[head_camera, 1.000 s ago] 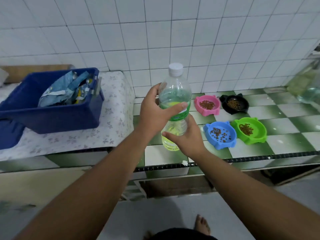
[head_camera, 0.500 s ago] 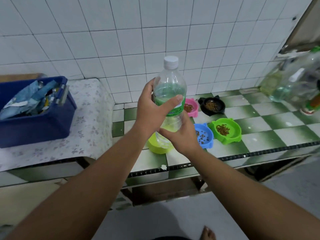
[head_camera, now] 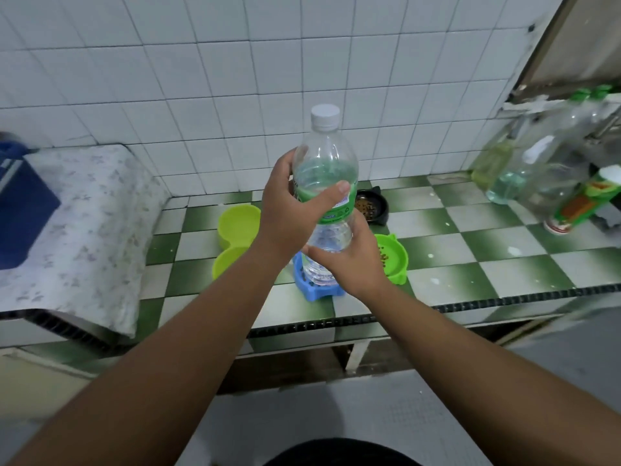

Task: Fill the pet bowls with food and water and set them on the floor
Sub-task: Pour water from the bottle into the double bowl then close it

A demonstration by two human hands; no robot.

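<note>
While I have the water bottle (head_camera: 324,196) upright in the air over the tiled counter (head_camera: 470,264), both hands are on it. My left hand (head_camera: 289,213) wraps the green label band, with the thumb lying across the front and the fingers curled round the back. My right hand (head_camera: 349,260) cups the lower body, thumb across the front. The white cap (head_camera: 324,116) is on.

I judge the bottle to be thin clear plastic, partly full, so moderately heavy with the weight sitting low. The walls should give under a hard squeeze, which would push water out once the cap is off. I cannot tell whether the surface is wet. The label band looks like the best place to hold it, since the paper gives some friction and the body feels stiffest near that waist. I would keep the left hand there with light pressure and free the right hand for the cap.

Below the bottle sits the blue bowl (head_camera: 319,293), mostly hidden by it. The green bowl (head_camera: 395,260) and black bowl (head_camera: 373,206) both hold kibble. The lime double bowl (head_camera: 237,227), to the left, looks empty and is my likely target for the water. I would tip slowly, because a half-full bottle gulps and splashes.
</note>
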